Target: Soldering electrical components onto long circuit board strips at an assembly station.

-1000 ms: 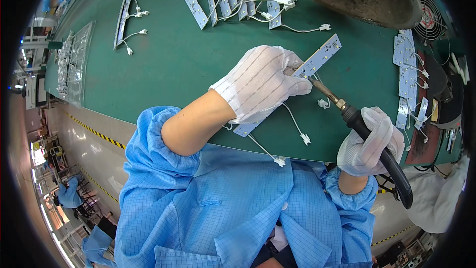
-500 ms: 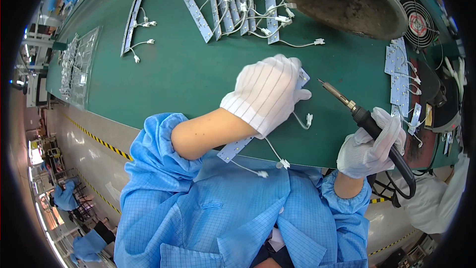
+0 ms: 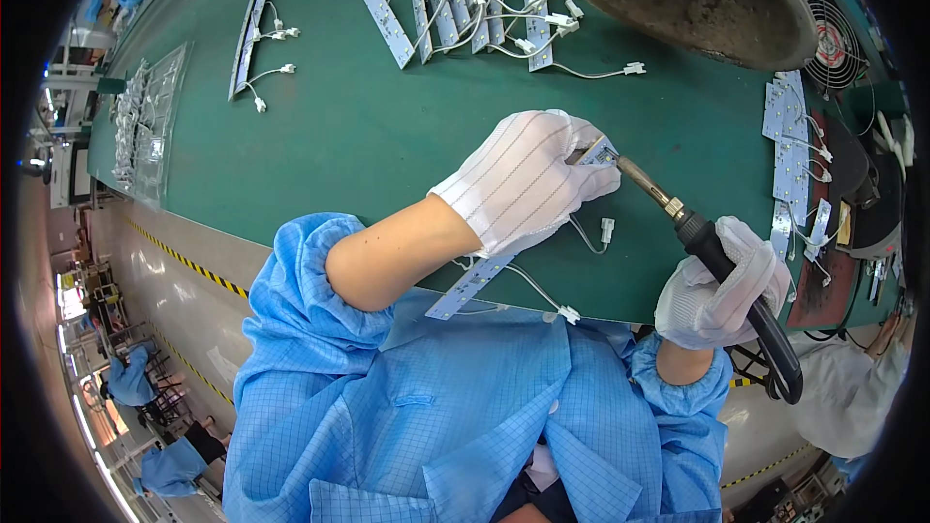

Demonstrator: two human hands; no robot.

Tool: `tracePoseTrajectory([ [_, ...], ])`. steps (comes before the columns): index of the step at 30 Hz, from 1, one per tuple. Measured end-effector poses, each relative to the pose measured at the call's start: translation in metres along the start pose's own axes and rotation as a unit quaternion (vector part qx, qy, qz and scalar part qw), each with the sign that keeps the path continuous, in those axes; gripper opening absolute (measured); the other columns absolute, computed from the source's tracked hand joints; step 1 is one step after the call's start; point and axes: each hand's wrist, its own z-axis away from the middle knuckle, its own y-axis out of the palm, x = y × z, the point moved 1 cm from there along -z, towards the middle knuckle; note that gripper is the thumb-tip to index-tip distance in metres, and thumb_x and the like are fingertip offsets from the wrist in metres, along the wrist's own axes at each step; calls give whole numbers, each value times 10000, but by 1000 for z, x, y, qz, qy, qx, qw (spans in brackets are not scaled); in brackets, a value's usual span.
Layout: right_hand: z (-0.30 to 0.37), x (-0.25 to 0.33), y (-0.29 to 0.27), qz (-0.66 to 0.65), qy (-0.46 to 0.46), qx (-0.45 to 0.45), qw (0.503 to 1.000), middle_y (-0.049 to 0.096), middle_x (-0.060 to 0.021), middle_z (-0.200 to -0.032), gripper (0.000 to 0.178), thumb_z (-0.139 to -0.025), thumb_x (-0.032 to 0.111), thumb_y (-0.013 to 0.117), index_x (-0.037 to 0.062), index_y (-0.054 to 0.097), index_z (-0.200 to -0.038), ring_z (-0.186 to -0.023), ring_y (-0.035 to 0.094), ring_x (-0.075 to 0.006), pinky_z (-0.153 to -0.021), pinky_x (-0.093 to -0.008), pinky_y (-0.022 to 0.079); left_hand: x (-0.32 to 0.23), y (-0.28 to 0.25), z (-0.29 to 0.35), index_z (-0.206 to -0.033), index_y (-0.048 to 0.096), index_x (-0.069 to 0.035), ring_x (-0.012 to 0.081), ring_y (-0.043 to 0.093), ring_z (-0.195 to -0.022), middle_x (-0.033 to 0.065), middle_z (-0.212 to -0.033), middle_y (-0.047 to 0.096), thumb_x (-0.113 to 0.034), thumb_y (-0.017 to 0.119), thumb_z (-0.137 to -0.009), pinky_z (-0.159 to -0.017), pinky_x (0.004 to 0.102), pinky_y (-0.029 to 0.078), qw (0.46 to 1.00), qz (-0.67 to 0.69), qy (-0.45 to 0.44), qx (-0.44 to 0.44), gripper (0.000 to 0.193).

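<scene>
My gloved left hand [image 3: 528, 179] is closed on an LED strip board [image 3: 467, 289]. The board's middle is hidden under the glove; its far end shows past my fingertips, and its near end slants toward my jacket. White wires with small plugs trail from it. My gloved right hand [image 3: 722, 286] is wrapped round the black handle of a soldering iron [image 3: 705, 240]. The iron's tip meets the board's far end, close to my left fingers; whether it actually touches is hard to see.
Several wired LED strips [image 3: 383, 10] lie at the back of the green bench [image 3: 320, 126], with a pair [image 3: 250, 39] farther left. A wide metal hood [image 3: 697, 5] overhangs the back right, beside a fan [image 3: 831, 44]. More boards [image 3: 790, 145] lie right; a clear tray [image 3: 160, 126] sits left.
The soldering iron has moved left, bringing its tip from beside the board to the board's far end. My left hand still holds the board, whose near end has shifted slightly.
</scene>
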Motion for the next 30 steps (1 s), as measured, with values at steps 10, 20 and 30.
tracePoseTrajectory([
  [10,5,1,-2,-41,19,27,999,541,-200,-1001,349,-894,2,606,-134,436,-1166,-737,647,-225,-579,-318,593,0,0,4,-974,716,-136,278,615,-817,107,-918,623,-187,598,-843,-674,396,493,989,-103,100,-22,183],
  [20,4,1,1,-35,7,7,999,560,-197,-981,396,-875,0,632,-152,427,-1178,-753,632,-241,-590,-321,596,0,1,5,-980,719,-137,285,619,-819,112,-933,630,-193,593,-851,-677,402,497,993,-79,78,-33,188],
  [30,-6,2,-2,22,9,12,1000,663,-138,-835,316,-918,52,597,-155,470,-1120,-772,613,-223,-602,-282,597,7,1,3,-1018,683,-59,271,596,-755,100,-884,628,-218,608,-893,-656,364,480,987,-96,127,-28,215],
])
